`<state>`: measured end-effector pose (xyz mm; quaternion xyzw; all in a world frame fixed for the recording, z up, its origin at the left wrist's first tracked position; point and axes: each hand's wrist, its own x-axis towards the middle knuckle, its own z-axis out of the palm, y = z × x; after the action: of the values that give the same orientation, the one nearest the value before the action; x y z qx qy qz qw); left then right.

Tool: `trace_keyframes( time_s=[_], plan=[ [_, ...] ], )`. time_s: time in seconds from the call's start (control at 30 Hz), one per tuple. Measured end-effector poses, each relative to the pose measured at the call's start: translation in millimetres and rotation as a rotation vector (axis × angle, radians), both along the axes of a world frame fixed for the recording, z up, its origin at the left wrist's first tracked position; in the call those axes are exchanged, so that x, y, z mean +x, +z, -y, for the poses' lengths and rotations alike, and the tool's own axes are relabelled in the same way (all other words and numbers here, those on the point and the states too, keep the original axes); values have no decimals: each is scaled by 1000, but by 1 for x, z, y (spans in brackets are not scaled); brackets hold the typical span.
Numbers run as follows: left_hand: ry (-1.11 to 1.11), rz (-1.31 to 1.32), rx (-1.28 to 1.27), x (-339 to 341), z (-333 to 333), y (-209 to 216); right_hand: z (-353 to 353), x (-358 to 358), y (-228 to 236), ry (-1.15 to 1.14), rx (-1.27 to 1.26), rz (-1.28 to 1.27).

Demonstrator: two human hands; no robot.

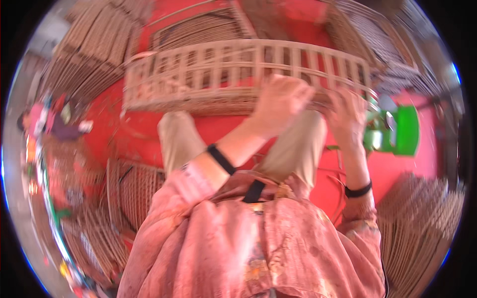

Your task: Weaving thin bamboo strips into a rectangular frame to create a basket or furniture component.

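Observation:
A long brown wicker frame (191, 92) with upright slats and a woven lower band lies across in front of my knees. My left hand (283, 99) is closed at its lower band, right of the middle; motion blur and the hand itself hide what the fingers hold. Just to the right, my right hand (346, 111) bends its fingers over the same band near the frame's right end. A short stretch of brown weave shows between the two hands.
Stacked woven panels stand at the far left (94, 39), far right (372, 35) and near right (422, 218). A bright green plastic object (407, 130) lies beside my right hand on the red floor (392, 174). Another person (54, 121) is at the left.

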<state>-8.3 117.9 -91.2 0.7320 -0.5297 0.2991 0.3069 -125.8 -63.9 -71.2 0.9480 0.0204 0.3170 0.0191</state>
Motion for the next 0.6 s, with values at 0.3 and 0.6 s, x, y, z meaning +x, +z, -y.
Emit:
trace_keyframes(
  time_s=[0.3,0.6],
  plan=[
    [80,40,-18,-11,-4,-12,10,4,-13,84,55,58],
    [297,-85,25,21,-139,-1,-35,22,-20,30,71,55]
  ],
)
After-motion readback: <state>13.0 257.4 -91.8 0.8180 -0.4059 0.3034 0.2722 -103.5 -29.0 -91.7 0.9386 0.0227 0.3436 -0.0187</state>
